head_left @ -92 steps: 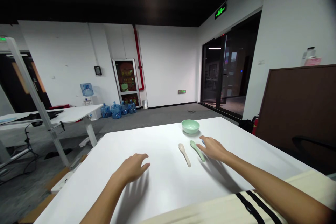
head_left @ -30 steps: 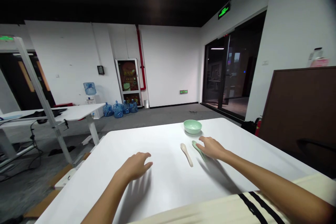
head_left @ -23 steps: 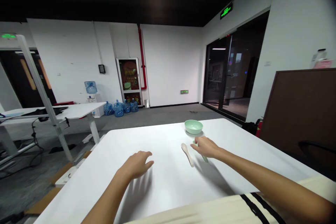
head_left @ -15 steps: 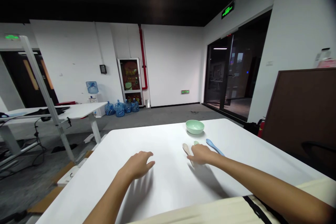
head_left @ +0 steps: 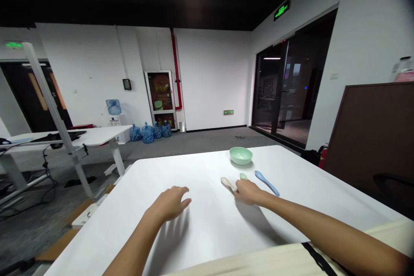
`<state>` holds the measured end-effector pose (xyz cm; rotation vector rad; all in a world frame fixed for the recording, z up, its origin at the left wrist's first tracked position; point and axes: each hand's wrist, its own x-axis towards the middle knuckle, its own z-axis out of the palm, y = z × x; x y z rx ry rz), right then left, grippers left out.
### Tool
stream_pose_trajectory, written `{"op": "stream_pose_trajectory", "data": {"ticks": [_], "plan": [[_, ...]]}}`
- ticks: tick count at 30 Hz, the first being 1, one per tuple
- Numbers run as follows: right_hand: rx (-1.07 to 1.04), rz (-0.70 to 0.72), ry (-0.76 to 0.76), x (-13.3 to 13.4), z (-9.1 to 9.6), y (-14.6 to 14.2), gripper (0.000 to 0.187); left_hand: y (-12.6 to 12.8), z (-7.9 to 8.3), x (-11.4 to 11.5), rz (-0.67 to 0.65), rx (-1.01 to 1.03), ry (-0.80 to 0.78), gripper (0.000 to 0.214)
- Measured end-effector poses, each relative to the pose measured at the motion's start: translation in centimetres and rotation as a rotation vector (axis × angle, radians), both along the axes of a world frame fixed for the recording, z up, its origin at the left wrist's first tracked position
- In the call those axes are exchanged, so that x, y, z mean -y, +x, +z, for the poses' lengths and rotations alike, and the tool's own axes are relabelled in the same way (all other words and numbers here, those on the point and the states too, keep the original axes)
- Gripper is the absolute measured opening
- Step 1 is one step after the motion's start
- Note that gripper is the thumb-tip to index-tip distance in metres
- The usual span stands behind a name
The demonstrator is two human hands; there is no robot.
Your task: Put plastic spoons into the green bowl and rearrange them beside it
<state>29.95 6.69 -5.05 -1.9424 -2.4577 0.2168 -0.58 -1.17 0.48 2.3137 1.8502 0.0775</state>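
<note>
My right hand (head_left: 248, 192) is closed around the handle of a beige spoon (head_left: 228, 183), whose bowl end points to the left and away from me. Just beyond my knuckles, the tip of a green spoon (head_left: 243, 176) shows; my hand hides its remainder. To the right lies a blue spoon (head_left: 267, 183), apart from my fingers. Farther back on the table stands a light green bowl (head_left: 241, 155). My left hand (head_left: 170, 203) hovers over the left part of the table, fingers apart and holding nothing, with its shadow below.
The white table (head_left: 200, 233) stretches out before me. Another white table (head_left: 110, 134) with a metal post (head_left: 53, 103) stands at left. Blue water bottles (head_left: 148, 133) line the far wall. A brown panel (head_left: 371, 138) rises on the right.
The beige spoon has turned, its bowl end swinging left and its handle now inside my right hand. My left hand has stayed almost still. The bowl and blue spoon rest in place.
</note>
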Motion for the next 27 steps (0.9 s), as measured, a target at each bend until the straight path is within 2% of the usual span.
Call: {"op": "stream_pose_trajectory", "data": {"ticks": [5,9,13,19,27], "plan": [[-0.05,-0.055,0.099,-2.4,1.7,1.3,0.033,-0.1,0.0,-0.1,0.006,0.01,-0.004,0.056],[-0.033,-0.169,0.2,-5.1,3.2,3.4,0.034,0.0,-0.1,-0.2,0.01,0.012,-0.01,0.056],[-0.008,-0.273,0.212,-7.7,3.8,5.7,0.035,0.0,0.0,-0.3,0.016,0.004,-0.015,0.056],[-0.01,-0.353,0.228,-10.8,3.2,7.3,0.038,0.1,0.1,-0.4,0.016,0.003,-0.031,0.056],[0.022,-0.321,0.192,-13.0,1.5,7.5,0.041,0.2,-0.1,-0.8,0.038,0.004,-0.039,0.054]]}}
